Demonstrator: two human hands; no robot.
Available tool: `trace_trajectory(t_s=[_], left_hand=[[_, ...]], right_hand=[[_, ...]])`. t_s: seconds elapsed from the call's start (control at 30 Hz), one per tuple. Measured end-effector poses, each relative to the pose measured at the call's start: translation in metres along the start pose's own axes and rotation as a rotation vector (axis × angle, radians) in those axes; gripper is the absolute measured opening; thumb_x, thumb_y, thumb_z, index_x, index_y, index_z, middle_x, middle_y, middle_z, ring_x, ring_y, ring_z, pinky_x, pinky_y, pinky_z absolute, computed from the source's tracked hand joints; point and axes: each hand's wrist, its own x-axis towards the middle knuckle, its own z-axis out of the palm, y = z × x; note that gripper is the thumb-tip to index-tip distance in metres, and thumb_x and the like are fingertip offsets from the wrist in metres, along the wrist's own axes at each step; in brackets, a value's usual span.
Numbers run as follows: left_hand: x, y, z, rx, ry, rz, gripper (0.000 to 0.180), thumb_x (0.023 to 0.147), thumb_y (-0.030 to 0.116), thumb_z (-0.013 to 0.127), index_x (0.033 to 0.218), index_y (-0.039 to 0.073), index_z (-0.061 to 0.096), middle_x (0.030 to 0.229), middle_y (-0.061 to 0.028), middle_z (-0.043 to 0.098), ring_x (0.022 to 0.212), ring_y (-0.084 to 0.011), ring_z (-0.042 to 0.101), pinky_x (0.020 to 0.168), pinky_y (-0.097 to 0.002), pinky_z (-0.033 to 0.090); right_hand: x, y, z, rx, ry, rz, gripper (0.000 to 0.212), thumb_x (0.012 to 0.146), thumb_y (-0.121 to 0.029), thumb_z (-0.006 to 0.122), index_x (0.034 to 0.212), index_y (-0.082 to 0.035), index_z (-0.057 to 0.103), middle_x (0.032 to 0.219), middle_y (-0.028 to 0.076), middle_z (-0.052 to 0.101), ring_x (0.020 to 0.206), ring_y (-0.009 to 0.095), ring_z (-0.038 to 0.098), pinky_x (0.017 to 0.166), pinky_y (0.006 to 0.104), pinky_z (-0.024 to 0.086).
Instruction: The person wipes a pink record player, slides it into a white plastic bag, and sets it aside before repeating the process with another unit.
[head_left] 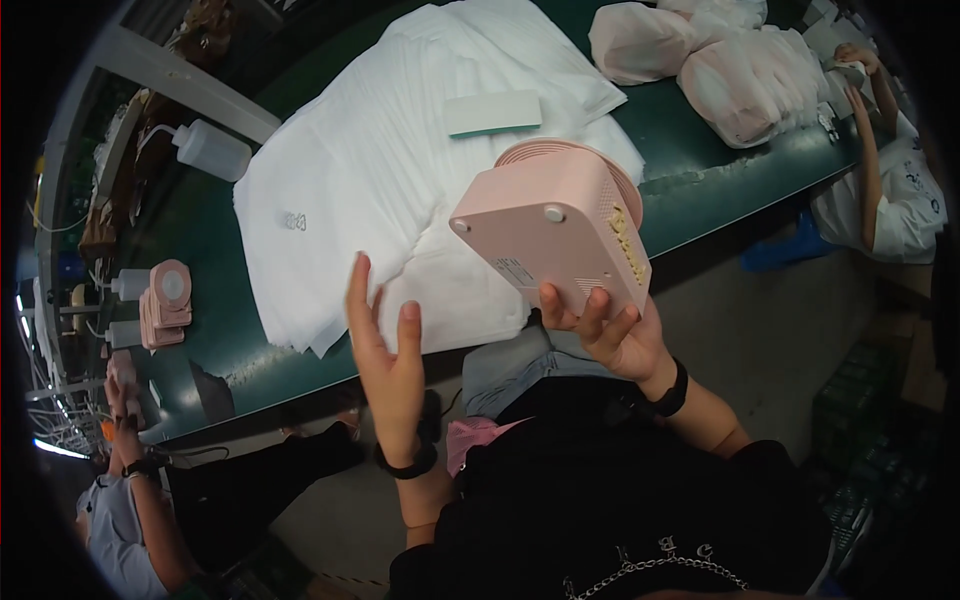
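Observation:
My right hand [632,345] grips a pink box-shaped appliance [555,245] by its lower end, thumb and fingers pressed on the casing. Its flat face is turned up, showing small round feet, a label and a vent. A row of yellowish ports runs along one side, and a ridged round part sticks out behind it. To the left, my left hand [390,370] is raised with fingers spread and nothing in it. Beneath both lies a big fanned stack of thin white bags [340,150]. On the stack rests a small white block with a green edge [493,113].
The green table [700,195] also holds wrapped pink items [745,85] at the far right, a white squeeze bottle [213,150] and stacked pink parts [167,305] at left. One person [885,190] works at right, another [130,510] at lower left. A blue stool [790,245] stands right.

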Motion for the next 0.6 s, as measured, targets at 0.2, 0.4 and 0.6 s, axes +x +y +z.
trace_trajectory(t_s=[0.2, 0.4, 0.6], left_hand=[[0.003, -0.037, -0.016, 0.791, 0.055, -0.003, 0.051, 0.091, 0.015, 0.052, 0.136, -0.002, 0.034, 0.142, -0.0209, 0.032, 0.132, -0.0364, 0.029, 0.106, -0.0436, 0.029], [0.002, -0.035, -0.001, 0.815, -0.005, 0.089, 0.045, 0.086, 0.008, 0.057, 0.13, 0.002, 0.045, 0.135, -0.019, 0.04, 0.123, -0.0355, 0.038, 0.1, -0.0417, 0.035], [0.004, -0.034, 0.004, 0.573, 0.035, 0.048, 0.031, 0.083, 0.003, 0.059, 0.114, 0.001, 0.054, 0.118, -0.015, 0.049, 0.106, -0.0316, 0.046, 0.089, -0.0378, 0.04]], right_hand=[[0.003, 0.0, 0.001, 0.297, -0.156, 0.117, 0.065, 0.091, -0.019, 0.051, 0.139, -0.001, 0.012, 0.13, 0.021, 0.027, 0.11, 0.04, 0.052, 0.081, 0.0369, 0.06], [0.002, -0.013, 0.02, 0.097, -0.135, 0.019, 0.067, 0.09, -0.018, 0.052, 0.14, -0.001, 0.01, 0.132, 0.022, 0.029, 0.113, 0.04, 0.051, 0.082, 0.0408, 0.059], [-0.003, 0.013, 0.035, -1.3, 0.177, -0.734, 0.064, 0.089, -0.018, 0.051, 0.141, -0.002, 0.017, 0.137, 0.022, 0.033, 0.119, 0.038, 0.046, 0.091, 0.051, 0.05]])
